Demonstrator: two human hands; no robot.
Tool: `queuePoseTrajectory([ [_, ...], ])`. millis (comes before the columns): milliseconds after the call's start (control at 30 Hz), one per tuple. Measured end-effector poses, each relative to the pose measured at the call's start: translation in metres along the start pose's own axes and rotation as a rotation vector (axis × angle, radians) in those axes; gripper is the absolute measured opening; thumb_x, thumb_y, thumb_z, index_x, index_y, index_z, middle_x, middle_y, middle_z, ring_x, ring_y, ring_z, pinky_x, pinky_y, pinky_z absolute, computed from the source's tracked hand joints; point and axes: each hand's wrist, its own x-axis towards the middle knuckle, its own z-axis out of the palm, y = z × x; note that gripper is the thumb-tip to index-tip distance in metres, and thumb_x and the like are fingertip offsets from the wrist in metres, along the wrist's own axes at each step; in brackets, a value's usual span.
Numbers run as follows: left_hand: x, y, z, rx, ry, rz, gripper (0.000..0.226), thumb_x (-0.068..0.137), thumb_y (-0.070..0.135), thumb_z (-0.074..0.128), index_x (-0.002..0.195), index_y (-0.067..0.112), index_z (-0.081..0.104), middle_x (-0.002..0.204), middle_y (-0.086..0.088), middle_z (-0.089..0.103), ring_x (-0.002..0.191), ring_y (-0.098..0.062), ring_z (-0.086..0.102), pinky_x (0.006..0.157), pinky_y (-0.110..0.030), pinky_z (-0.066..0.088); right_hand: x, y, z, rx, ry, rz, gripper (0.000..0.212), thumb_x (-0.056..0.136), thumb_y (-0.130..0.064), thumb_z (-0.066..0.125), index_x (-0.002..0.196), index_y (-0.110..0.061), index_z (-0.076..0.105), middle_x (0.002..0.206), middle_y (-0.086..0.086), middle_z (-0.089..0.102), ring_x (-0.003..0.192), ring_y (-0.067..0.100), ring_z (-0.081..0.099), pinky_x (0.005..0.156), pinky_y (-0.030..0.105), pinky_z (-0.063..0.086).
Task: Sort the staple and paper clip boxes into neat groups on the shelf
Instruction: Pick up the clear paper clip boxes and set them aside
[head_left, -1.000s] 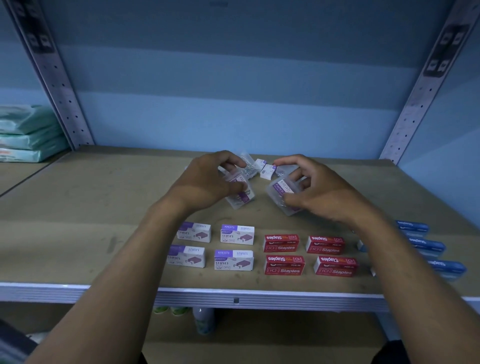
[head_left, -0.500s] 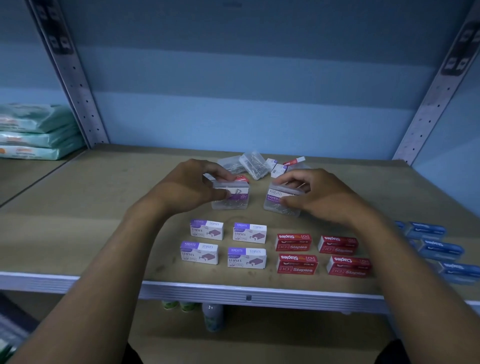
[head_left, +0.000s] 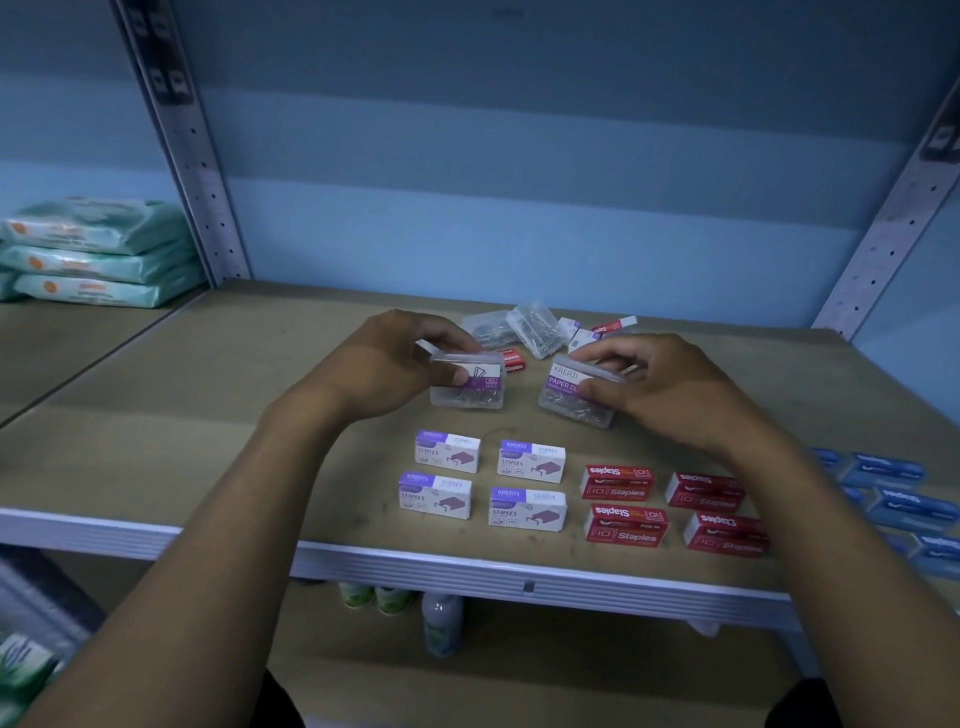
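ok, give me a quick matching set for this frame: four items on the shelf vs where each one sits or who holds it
Items:
1. white-purple staple boxes
2. red staple boxes
3. blue boxes
4. clear paper clip box

Places:
A. far right shelf edge
B. gripped by left hand
C. front row, left block
D. front row, middle block

Pairs: 1-C, 2-D, 3-A, 4-B

Your left hand (head_left: 384, 364) and right hand (head_left: 670, 384) each grip a clear paper clip box (head_left: 467, 387), twelve o'clock of the staple boxes (head_left: 530, 460) on the shelf (head_left: 156, 441).
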Motion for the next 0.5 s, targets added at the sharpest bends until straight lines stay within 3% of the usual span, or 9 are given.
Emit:
queuePoseTrajectory([
  [133,-0.02,-0.009,-0.022,-0.044,0.052,-0.03,0.026,0.082,0.024,0.078,0.107,0.03,0.074,0.109,0.019,0.071,0.089,-0.006,0.068,0.08,-0.015,0.049,0.001,-0.018,0.013,0.046,0.005,-0.048,0.025,0.084,-0.035,0.077,0.109,-0.04,0.075,0.098,-0.02,0.071,0.093,-0.002,0.066,0.078,0.019,0.047],
  [300,-0.05,-0.022,-0.052,-0.001,0.076,-0.048,0.028,0.082,0.02,0.077,0.109,0.028,0.073,0.109,0.019,0.071,0.092,-0.008,0.069,0.081,-0.012,0.047,0.003,-0.049,0.031,0.093,-0.022,-0.115,0.024,0.087,-0.033,0.076,0.11,-0.039,0.074,0.099,-0.019,0.07,0.087,-0.005,0.063,0.071,0.014,0.042],
  [500,-0.083,-0.034,-0.082,0.05,0.084,-0.075,0.028,0.085,0.021,0.075,0.112,0.029,0.072,0.112,0.017,0.071,0.096,-0.011,0.07,0.092,-0.025,0.049,0.007,-0.081,0.059,0.145,-0.05,-0.189,0.026,0.085,-0.032,0.077,0.11,-0.038,0.075,0.102,-0.019,0.071,0.086,-0.004,0.063,0.079,0.017,0.047],
])
